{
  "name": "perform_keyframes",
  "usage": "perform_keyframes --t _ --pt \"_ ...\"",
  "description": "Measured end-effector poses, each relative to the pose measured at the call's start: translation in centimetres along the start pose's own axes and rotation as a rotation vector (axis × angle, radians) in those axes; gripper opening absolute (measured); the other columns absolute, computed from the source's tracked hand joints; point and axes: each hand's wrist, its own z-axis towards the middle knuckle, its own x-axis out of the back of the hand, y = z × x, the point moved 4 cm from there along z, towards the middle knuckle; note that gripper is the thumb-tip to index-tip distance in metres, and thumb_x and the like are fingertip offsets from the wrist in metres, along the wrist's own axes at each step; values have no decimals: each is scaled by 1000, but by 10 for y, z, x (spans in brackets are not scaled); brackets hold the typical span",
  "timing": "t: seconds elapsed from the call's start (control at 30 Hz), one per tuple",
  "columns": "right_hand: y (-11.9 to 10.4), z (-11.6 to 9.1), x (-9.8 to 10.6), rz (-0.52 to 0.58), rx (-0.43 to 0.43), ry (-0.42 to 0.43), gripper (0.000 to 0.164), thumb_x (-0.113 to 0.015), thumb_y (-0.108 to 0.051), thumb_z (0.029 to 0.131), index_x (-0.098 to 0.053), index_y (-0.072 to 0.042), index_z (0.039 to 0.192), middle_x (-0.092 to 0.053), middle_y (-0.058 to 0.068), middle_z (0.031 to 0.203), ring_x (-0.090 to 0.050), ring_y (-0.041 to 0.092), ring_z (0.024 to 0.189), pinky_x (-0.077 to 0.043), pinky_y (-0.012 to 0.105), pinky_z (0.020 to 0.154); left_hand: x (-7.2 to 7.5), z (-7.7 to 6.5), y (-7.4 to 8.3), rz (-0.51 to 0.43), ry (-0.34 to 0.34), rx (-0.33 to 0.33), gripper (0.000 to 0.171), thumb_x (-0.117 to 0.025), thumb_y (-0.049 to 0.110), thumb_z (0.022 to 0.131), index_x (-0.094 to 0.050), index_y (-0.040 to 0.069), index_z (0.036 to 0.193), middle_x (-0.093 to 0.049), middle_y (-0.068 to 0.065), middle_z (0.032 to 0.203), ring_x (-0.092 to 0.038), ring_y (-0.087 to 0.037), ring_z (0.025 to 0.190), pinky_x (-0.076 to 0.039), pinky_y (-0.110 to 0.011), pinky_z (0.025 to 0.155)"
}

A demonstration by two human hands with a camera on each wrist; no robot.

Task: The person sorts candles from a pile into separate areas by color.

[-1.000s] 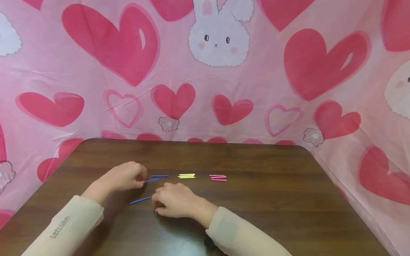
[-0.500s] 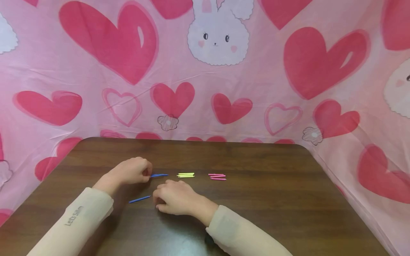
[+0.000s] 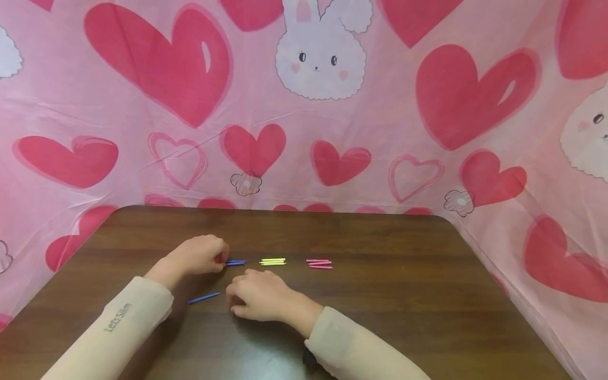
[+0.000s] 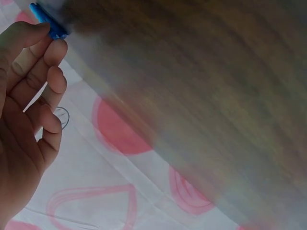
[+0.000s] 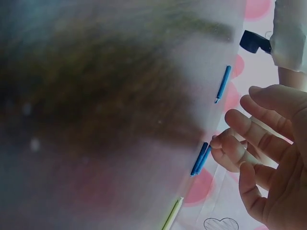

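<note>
My left hand pinches the near end of a blue candle, thin like a birthday candle, which lies alongside another blue one. The left wrist view has thumb and fingertips on the blue candles. Closer to me, a third blue candle lies slanted on the table. My right hand hovers low just right of it, fingers loosely bent, holding nothing. The right wrist view shows its relaxed fingers and, beyond them, the blue pair with the left fingertips at one end.
To the right of the blue pair, several yellow candles form a small row, followed by several pink candles. The dark wooden table ends at a pink cloth printed with hearts and rabbits.
My left hand has moved right and slightly away from me, bringing its blue candle up against the other blue one. My right hand has barely moved.
</note>
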Motion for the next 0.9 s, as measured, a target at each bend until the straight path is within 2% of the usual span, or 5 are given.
perform_keyframes --t 0.17,0.33,0.47,0.73,0.9 --pt "0 1 0 -8 -1 3 6 -71 -36 89 -71 -33 95 -62 -18 89 -56 6 88 -39 22 60 1 2 2 24 33 -45 20 -73 10 75 -59 21 66 -49 12 61 -43 -6 59 -37 -24 54" --pt "-1 2 -1 -7 -7 5 5 -72 -36 89 -71 -33 94 -61 -18 87 -55 6 87 -38 22 60 7 -1 3 20 79 -56 22 -72 6 75 -60 22 67 -50 12 63 -42 -6 61 -38 -24 56" --pt "-3 2 -2 7 -8 1 5 -72 -35 89 -71 -33 93 -61 -18 87 -54 5 85 -38 21 60 11 -8 1 6 104 -57 21 -72 6 76 -62 23 70 -52 13 66 -43 -5 63 -40 -24 59" --pt "-3 4 2 15 -14 5 6 -72 -34 89 -72 -33 95 -64 -19 90 -55 4 87 -39 20 61 20 -22 0 -6 101 -67 14 -75 10 80 -66 21 77 -55 14 70 -46 -4 65 -45 -26 62" --pt "-1 8 4 10 -10 23 5 -72 -34 90 -72 -32 94 -64 -18 90 -55 4 88 -39 19 60 27 -36 3 -5 126 -71 12 -77 11 80 -70 20 81 -59 15 75 -49 -4 69 -49 -28 65"
